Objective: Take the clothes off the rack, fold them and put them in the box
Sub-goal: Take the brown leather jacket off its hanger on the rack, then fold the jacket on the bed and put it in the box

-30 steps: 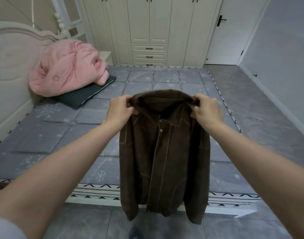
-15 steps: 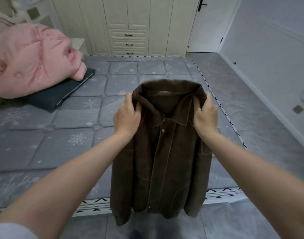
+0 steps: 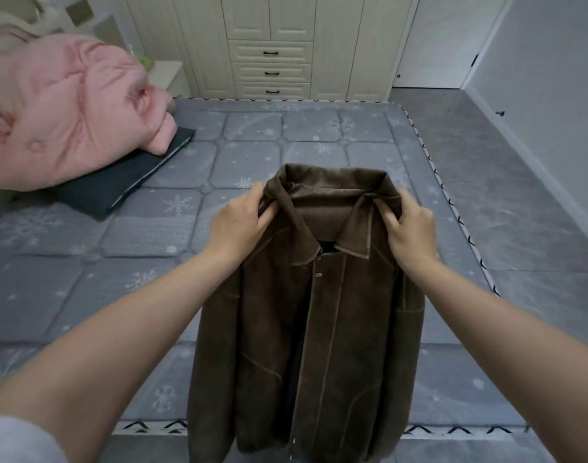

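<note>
Brown jacket (image 3: 306, 329) hangs front-facing over the near edge of the grey mattress (image 3: 152, 262), left hand (image 3: 241, 222) and right hand (image 3: 411, 228) each pinching a shoulder by the collar; likely off-rack, pre-fold, next laying it flat on the mattress.

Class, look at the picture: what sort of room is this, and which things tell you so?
Most likely a bedroom: a quilted mattress, a pink duvet bundled on it, and a fitted wardrobe.

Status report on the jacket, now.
Left hand and right hand grip the brown jacket at the collar. Jacket hangs unfolded over the mattress edge. No box in view.
</note>
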### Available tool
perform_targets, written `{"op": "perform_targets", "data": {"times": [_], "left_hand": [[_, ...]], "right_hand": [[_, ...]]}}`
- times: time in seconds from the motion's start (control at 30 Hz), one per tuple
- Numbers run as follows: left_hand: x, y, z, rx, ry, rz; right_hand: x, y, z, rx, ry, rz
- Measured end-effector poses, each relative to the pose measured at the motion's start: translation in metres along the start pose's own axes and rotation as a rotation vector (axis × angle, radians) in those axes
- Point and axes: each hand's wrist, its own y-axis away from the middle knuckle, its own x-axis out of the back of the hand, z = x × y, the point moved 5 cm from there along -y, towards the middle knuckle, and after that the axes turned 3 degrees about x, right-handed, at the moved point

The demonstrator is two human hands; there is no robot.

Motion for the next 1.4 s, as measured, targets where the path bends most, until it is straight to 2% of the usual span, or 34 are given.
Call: {"op": "perform_targets", "data": {"times": [0.3,0.4,0.73,0.8,0.87,0.93,1.03,1.07,1.13,1.2,1.23,1.3,1.4], "left_hand": [[-0.046,-0.107,-0.020,0.035,-0.177,0.045],[-0.063,-0.121,-0.034,0.031,-0.179,0.020],[-0.210,-0.170,-0.120,0.086,-0.235,-0.191],[-0.249,-0.193,-0.139,0.182,-0.239,-0.280],[-0.276,-0.209,-0.151,0.283,-0.250,-0.265],[-0.307,-0.203,-0.165,0.260,-0.298,-0.210],[-0.364,-0.131,-0.166,0.013,-0.181,-0.240],[-0.384,-0.096,-0.163,-0.108,-0.124,-0.305],[-0.413,-0.022,-0.158,-0.200,-0.122,-0.521],[-0.430,0.035,-0.170,-0.096,-0.165,-0.725],[-0.434,0.057,-0.180,-0.024,-0.171,-0.769],[-0.435,0.085,-0.200,0.036,-0.207,-0.755],[-0.435,0.097,-0.216,0.086,-0.222,-0.731]], "right_hand": [[-0.070,-0.123,0.043,0.039,-0.024,-0.123],[-0.092,-0.137,0.053,0.041,-0.082,-0.176],[-0.225,-0.164,0.140,-0.136,-0.015,-0.422],[-0.267,-0.178,0.165,-0.225,0.048,-0.470],[-0.311,-0.190,0.186,-0.320,0.115,-0.509],[-0.355,-0.178,0.205,-0.428,0.174,-0.524],[-0.397,-0.098,0.211,-0.364,0.173,-0.550],[-0.403,-0.061,0.207,-0.283,0.131,-0.575],[-0.409,0.015,0.197,-0.173,0.075,-0.680],[-0.410,0.074,0.202,-0.158,0.116,-0.775],[-0.408,0.099,0.209,-0.203,0.164,-0.807],[-0.400,0.139,0.225,-0.249,0.292,-0.854],[-0.395,0.172,0.238,-0.161,0.409,-0.908]]}}
